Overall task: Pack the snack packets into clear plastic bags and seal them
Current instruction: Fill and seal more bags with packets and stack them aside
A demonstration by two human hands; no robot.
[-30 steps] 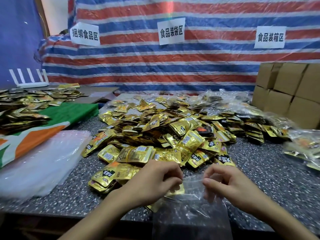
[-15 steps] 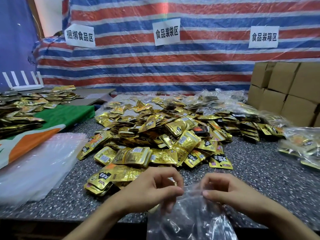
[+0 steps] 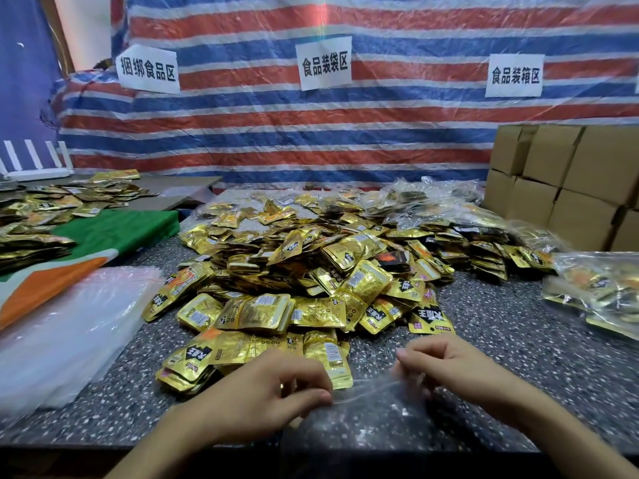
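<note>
Near one packet heap (image 3: 311, 271): left hand (image 3: 262, 395), right hand (image 3: 456, 371), one clear bag (image 3: 366, 409).

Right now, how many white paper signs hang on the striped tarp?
3: the left sign, the middle sign and the right sign, in one row. More may lie beyond the right edge.

Speckled grey table (image 3: 501, 340) under a heap of gold snack packets (image 3: 311, 271), stacked clear bags (image 3: 69, 333) left, filled bags (image 3: 594, 292) right
</note>
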